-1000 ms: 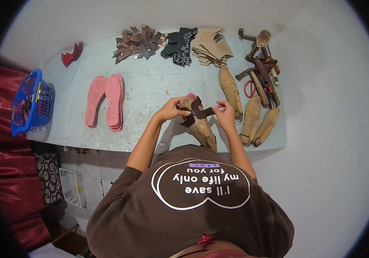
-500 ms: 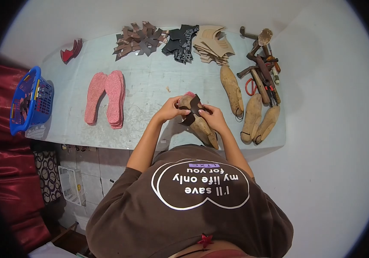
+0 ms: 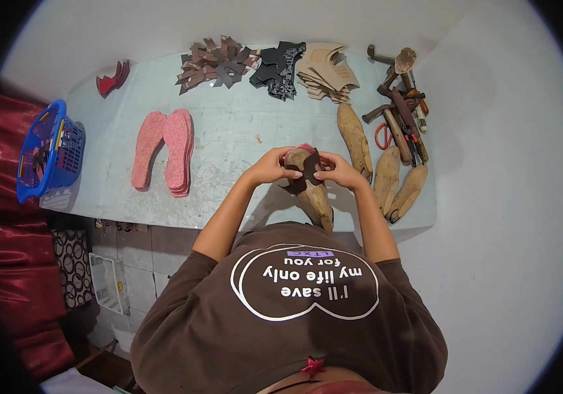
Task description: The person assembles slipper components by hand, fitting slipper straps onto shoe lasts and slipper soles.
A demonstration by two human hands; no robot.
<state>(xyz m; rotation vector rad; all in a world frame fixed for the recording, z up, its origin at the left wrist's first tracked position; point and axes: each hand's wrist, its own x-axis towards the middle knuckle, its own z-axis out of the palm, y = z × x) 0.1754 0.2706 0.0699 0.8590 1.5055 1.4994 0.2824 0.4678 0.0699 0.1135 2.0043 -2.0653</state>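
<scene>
A wooden shoe last (image 3: 312,196) is held near the table's front edge, its narrow end toward my body. A dark brown cut piece (image 3: 310,168) lies across its upper side, and a bit of pink sole (image 3: 305,148) shows at the far end. My left hand (image 3: 273,167) grips the last and the brown piece from the left, thumb on the piece. From the right, my right hand (image 3: 338,171) pinches the piece's other side against the last.
Pink soles (image 3: 178,151) stand left of centre, beyond them a blue basket (image 3: 65,154). Brown, black (image 3: 275,69) and beige pieces (image 3: 326,72) line the back. More wooden lasts (image 3: 354,138), hammers and red-handled scissors (image 3: 382,134) are at the right.
Both hands and the last have shifted slightly to the right. The brown piece now sits more upright along the last, and my right hand has moved outward around its side.
</scene>
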